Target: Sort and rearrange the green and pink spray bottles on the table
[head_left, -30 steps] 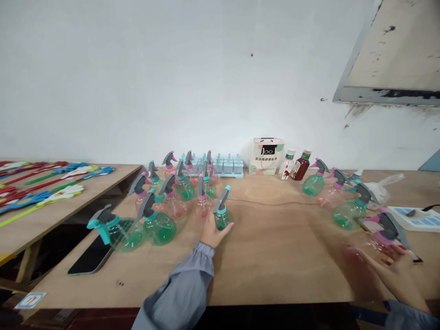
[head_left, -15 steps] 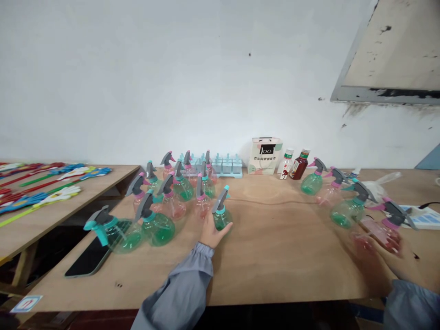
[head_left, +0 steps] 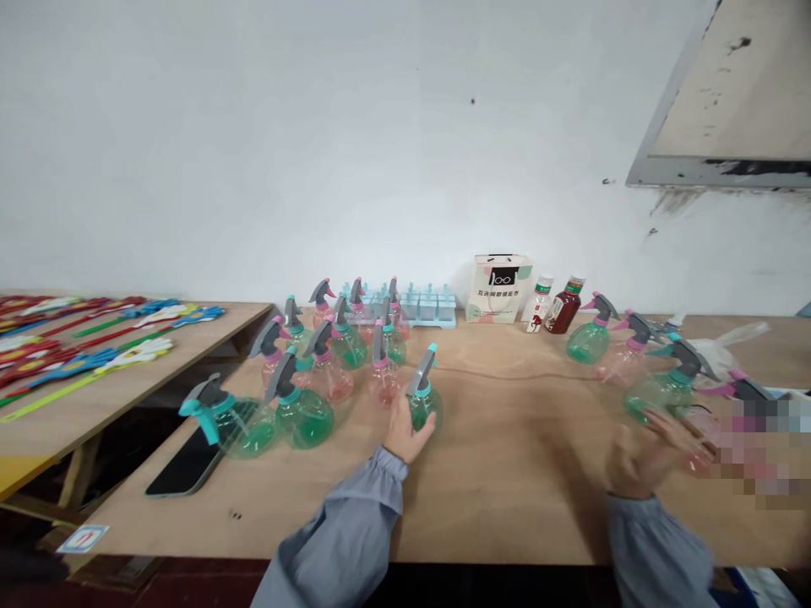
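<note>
- One green bottle (head_left: 427, 402) upright on the counter (head_left: 500, 498), near its middle; left hand (head_left: 406, 429) closed around the lower part, thumb at the near side.
- Right hand (head_left: 643, 460) motion-blurred, fingers spread, nothing in grasp; just before a teal-collared bottle (head_left: 659, 393), contact impossible to tell.
- Farther right, a pink bottle (head_left: 753, 390), partly pixelated.
- Left of the gripped bottle, a cluster of pink and green bottles (head_left: 305, 418); phone (head_left: 183, 467) flat at its near-left edge.
- Behind, pale blue moulds (head_left: 434, 311), a bag (head_left: 498, 295) and two drinks (head_left: 563, 311).
</note>
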Motion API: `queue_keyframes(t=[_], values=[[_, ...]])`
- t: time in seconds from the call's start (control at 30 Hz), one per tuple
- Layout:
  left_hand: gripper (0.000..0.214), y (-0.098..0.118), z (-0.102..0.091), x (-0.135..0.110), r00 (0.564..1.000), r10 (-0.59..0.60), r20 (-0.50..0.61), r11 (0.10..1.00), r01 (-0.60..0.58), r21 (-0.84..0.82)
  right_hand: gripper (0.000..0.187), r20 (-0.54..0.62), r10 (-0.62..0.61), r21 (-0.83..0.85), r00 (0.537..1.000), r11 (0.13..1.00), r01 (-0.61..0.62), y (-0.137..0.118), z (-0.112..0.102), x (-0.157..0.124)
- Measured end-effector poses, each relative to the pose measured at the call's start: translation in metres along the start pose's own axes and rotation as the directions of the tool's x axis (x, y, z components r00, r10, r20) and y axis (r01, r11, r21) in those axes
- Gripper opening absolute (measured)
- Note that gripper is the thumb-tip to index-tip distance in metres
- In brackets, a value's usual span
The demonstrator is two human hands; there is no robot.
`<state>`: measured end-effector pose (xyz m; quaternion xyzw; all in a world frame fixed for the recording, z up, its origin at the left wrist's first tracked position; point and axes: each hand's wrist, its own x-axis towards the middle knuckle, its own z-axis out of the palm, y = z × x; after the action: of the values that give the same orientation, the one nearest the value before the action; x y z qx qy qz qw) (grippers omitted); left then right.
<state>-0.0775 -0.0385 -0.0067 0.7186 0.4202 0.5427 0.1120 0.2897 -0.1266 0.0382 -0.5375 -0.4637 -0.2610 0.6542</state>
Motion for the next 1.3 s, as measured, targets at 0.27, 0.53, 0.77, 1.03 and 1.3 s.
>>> queue_keyframes(t=[0.27, 0.53, 0.77, 1.03, 1.3], values=[[0.074, 0.014, 0.011, -0.009, 0.996, 0.041, 0.073, 0.997, -0.046, 0.057, 0.081, 0.708, -0.079, 0.356, 0.702, 0.898, -0.259, -0.143, 0.123, -0.057], [0.091, 0.018, 0.004, -0.009, 0.975, 0.21, 0.07, 0.96, -0.22, 0.173, 0.067, 0.811, -0.051, 0.417, 0.583, 0.749, -0.515, -0.151, 0.162, -0.067], [0.058, -0.005, -0.041, 0.021, 0.799, 0.188, -0.571, 0.973, -0.073, 0.218, 0.041, 0.898, 0.075, 0.33, 0.434, 0.538, -0.776, -0.131, 0.169, -0.038], [0.083, -0.042, -0.052, 0.038, 0.919, -0.286, -0.271, 0.951, 0.306, 0.033, 0.048, 0.984, -0.125, 0.153, 0.127, 0.227, -0.962, -0.127, 0.166, -0.017], [0.069, -0.028, -0.031, 0.022, 0.956, -0.22, -0.193, 0.96, 0.247, 0.13, 0.039, 0.969, -0.214, 0.173, 0.126, 0.218, -0.96, -0.126, 0.178, -0.021]])
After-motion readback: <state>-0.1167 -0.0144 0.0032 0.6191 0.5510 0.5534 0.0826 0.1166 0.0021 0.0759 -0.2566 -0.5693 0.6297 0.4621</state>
